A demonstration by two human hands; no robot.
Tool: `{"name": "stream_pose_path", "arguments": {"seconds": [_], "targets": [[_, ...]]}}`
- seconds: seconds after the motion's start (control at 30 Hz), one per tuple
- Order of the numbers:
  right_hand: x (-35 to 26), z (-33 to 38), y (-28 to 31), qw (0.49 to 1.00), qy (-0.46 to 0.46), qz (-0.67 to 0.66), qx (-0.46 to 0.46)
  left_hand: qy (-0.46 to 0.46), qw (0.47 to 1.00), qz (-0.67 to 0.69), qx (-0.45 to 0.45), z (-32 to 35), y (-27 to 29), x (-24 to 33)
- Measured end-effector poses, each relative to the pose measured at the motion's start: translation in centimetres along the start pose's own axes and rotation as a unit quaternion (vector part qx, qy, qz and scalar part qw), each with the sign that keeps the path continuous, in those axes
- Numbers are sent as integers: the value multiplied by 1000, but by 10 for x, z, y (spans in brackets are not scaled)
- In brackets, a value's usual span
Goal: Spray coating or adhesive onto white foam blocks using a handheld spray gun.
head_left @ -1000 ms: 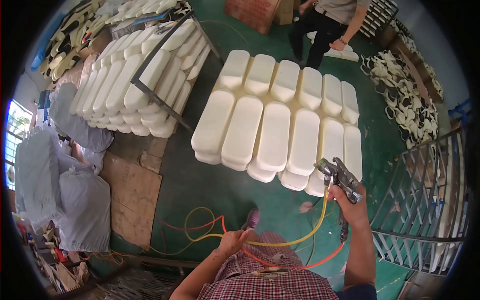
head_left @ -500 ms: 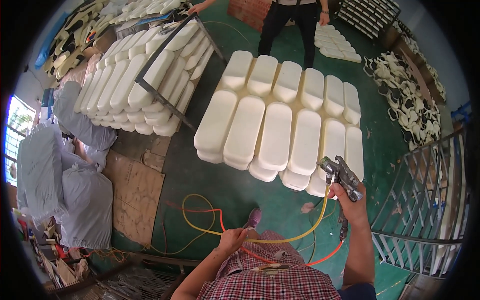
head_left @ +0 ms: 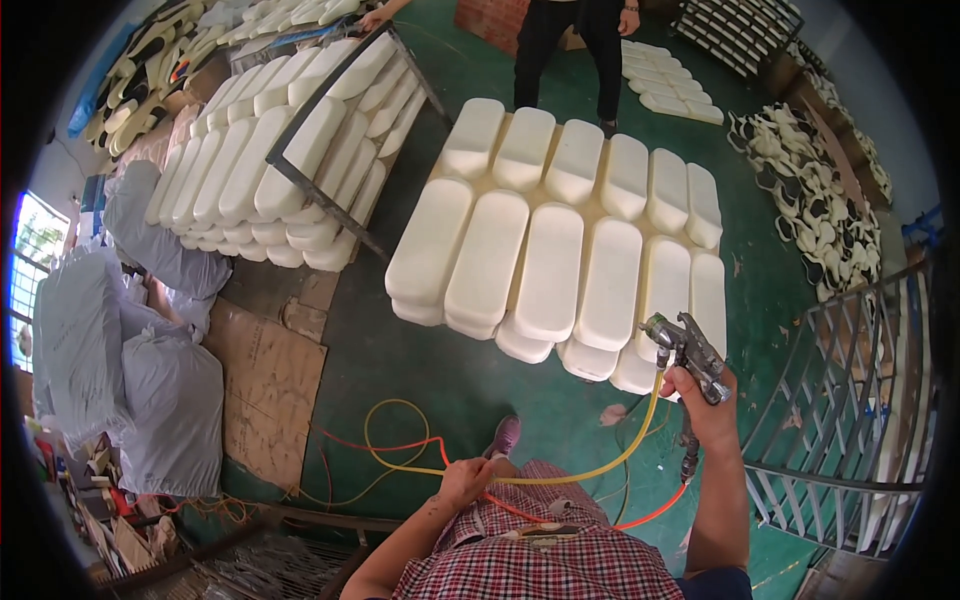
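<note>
My right hand [head_left: 708, 400] is closed round the grip of a metal spray gun [head_left: 688, 352], held up at the near right corner of a stack of cream foam pads [head_left: 527, 270]. The gun's nozzle end points left, toward the pads. A yellow hose [head_left: 610, 466] hangs from under the gun's head, and an orange hose [head_left: 650, 511] joins the bottom of its grip. Low in the middle, my left hand [head_left: 465, 482] is closed on both hoses, in front of my checked apron. The pads stand in layers, their tops in two rows.
A second foam stack [head_left: 245, 165] stands at left behind a dark metal frame [head_left: 325, 195]. Grey sacks [head_left: 170, 410] and cardboard [head_left: 262, 395] lie left; a metal rack [head_left: 840, 410] stands right. Another person [head_left: 570, 55] is beyond the pads. Hose loops [head_left: 400, 402] trail over the green floor.
The loose hose loops on the floor have shifted slightly. The other person's visible arms and legs have moved a little. My hands keep their holds, almost in place.
</note>
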State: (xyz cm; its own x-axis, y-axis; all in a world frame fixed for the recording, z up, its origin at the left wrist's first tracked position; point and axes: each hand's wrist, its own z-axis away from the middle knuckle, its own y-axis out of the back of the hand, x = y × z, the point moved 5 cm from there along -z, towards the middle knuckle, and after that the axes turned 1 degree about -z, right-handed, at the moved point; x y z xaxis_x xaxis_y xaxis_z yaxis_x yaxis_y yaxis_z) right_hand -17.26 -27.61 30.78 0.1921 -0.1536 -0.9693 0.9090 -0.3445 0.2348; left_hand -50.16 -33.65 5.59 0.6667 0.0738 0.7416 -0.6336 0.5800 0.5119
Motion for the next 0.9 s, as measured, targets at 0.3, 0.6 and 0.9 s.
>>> {"name": "stream_pose_path", "arguments": {"seconds": [0.3, 0.6, 0.9], "targets": [[-2, 1, -3, 1000, -9, -3, -20, 11, 1000, -7, 5, -2, -3, -3], [-3, -1, -3, 1000, 0, -5, -14, 7, 1000, -15, 7, -3, 2, 4], [2, 3, -18, 996, -4, -28, -90, 18, 1000, -12, 15, 4, 3, 2]]}}
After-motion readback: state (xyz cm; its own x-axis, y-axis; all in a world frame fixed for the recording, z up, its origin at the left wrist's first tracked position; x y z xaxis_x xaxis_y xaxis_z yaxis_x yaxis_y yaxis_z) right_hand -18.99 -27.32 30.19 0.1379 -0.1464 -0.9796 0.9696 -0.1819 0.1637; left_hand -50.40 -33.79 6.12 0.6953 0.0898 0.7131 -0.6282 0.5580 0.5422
